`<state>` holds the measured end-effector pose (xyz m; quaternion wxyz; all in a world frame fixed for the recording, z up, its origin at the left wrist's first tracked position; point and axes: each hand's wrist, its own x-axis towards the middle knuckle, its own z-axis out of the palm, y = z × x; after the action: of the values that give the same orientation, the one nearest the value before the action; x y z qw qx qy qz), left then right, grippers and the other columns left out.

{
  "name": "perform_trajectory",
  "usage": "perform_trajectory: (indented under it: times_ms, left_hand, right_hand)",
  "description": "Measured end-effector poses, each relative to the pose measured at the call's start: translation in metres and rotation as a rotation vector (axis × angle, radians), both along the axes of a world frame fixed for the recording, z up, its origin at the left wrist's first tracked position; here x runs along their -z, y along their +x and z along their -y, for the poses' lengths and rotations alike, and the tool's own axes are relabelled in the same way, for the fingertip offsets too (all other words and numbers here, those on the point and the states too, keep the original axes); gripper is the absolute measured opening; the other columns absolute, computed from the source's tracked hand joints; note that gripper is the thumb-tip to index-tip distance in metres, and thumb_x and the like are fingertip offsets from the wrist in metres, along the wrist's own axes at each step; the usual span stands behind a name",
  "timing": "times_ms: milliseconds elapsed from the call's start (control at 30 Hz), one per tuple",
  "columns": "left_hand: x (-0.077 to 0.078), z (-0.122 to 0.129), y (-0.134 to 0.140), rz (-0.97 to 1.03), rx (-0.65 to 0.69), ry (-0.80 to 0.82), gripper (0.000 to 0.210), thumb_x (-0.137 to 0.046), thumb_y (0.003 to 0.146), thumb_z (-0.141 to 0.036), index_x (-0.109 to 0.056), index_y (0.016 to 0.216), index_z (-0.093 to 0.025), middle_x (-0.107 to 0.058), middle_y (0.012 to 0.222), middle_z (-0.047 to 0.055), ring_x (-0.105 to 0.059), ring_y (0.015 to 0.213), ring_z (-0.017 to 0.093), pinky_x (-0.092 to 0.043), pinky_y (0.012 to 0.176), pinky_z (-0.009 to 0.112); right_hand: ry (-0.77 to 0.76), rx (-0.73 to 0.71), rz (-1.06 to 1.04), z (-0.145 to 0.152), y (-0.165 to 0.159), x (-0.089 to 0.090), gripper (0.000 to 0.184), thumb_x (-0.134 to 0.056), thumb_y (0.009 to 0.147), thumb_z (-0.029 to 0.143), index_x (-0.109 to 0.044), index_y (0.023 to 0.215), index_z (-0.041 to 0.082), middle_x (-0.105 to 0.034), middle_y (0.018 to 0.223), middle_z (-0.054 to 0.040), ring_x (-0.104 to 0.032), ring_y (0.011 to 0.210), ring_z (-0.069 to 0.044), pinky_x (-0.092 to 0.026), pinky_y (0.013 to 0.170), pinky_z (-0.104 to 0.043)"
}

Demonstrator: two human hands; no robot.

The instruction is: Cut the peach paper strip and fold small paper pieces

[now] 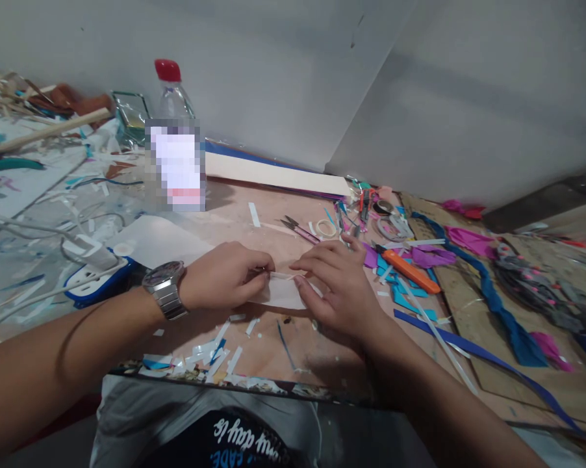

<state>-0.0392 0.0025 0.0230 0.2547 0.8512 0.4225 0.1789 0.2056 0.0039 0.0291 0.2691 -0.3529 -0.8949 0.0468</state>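
Note:
A small piece of white paper (284, 292) lies between my hands near the front of the table. My left hand (227, 276), with a metal watch (165, 286) on its wrist, pinches the paper's left end between thumb and curled fingers. On the other end, the thumb and fingertips of my right hand (339, 286) press along the top edge, which looks rolled or folded. Small scissors (300, 229) and a tape roll (326, 228) lie just beyond my right hand. An orange utility knife (410, 270) rests to its right.
Behind my left hand are a larger white sheet (159, 242), a blue-and-white power strip (95, 279) with cables, and a red-capped bottle (169, 71) behind a blurred screen. Blue ribbon (488, 292) and cardboard (461, 325) lie right. Paper scraps (219, 351) litter the front edge.

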Motion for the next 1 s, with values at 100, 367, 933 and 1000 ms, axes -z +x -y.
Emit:
perform_trajectory:
  times_ms: [100,367,933,1000]
  left_hand:
    - [0.000,0.002,0.001,0.012,0.001,-0.022,0.021,-0.053,0.092,-0.024,-0.073,0.093,-0.019,-0.073,0.075,0.001,-0.062,0.066,0.015,-0.037,0.065,0.028]
    - [-0.002,0.003,0.001,0.031,0.048,-0.079,0.023,-0.056,0.093,-0.028,-0.076,0.091,-0.018,-0.073,0.073,0.002,-0.060,0.061,0.013,-0.036,0.061,0.026]
    - [0.006,0.000,0.002,-0.068,0.077,0.058,0.031,-0.051,0.102,-0.035,-0.073,0.087,-0.019,-0.073,0.075,0.004,-0.064,0.068,0.017,-0.037,0.064,0.029]
    - [0.007,0.000,0.001,-0.055,0.075,0.095,0.025,-0.052,0.101,-0.033,-0.073,0.096,-0.019,-0.076,0.085,0.006,-0.067,0.079,0.021,-0.043,0.072,0.032]
  right_hand:
    - [0.004,-0.017,0.023,0.002,-0.001,-0.001,0.012,-0.063,0.095,0.025,-0.074,0.101,0.023,-0.077,0.098,-0.0023,-0.065,0.103,-0.025,-0.021,0.116,-0.054]
    - [-0.109,-0.087,0.089,0.002,-0.002,0.005,0.013,-0.062,0.099,0.025,-0.073,0.092,0.024,-0.078,0.092,-0.0002,-0.064,0.102,-0.024,-0.021,0.114,-0.052]
    - [-0.161,-0.110,0.121,0.003,-0.004,0.006,0.012,-0.062,0.100,0.026,-0.074,0.097,0.023,-0.078,0.090,-0.0016,-0.066,0.100,-0.023,-0.025,0.114,-0.052]
    - [-0.222,-0.095,0.098,0.001,-0.003,0.008,0.014,-0.063,0.099,0.026,-0.074,0.093,0.022,-0.077,0.087,-0.0017,-0.067,0.094,-0.022,-0.030,0.109,-0.049]
